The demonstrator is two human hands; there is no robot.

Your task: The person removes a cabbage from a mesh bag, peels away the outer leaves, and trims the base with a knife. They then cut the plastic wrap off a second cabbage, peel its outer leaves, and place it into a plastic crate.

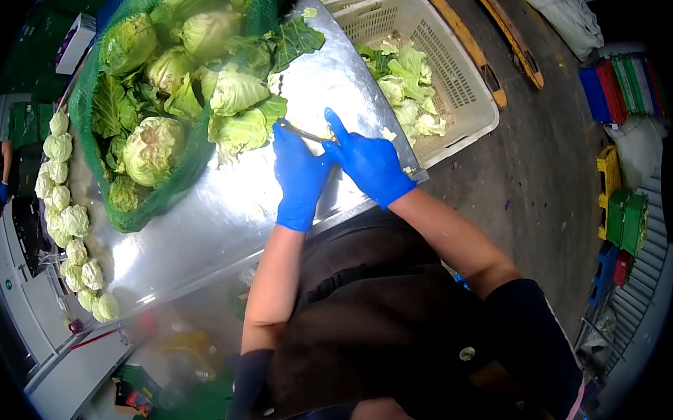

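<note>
Both my hands wear blue gloves and meet over the metal tabletop [195,231] near its front edge. My right hand [368,163] has a thin knife [303,132] between thumb and fingers, its index finger stretched forward. The knife reaches left to the fingertips of my left hand [299,181], whose index finger is extended and whose other fingers are mostly hidden. The thumbs touch or nearly touch. Just beyond the hands lie a cut cabbage [237,90] and loose cabbage leaves [243,130]. To the left, a green net bag [149,214] holds several untrimmed cabbages [154,150].
A row of trimmed cabbages [74,221] lines the table's left edge. Beside the right edge stands a pale plastic crate [471,118] with leaf scraps [410,79]. Yellowish forks [460,36] lie beyond it on the floor. Another person [3,176] is at far left.
</note>
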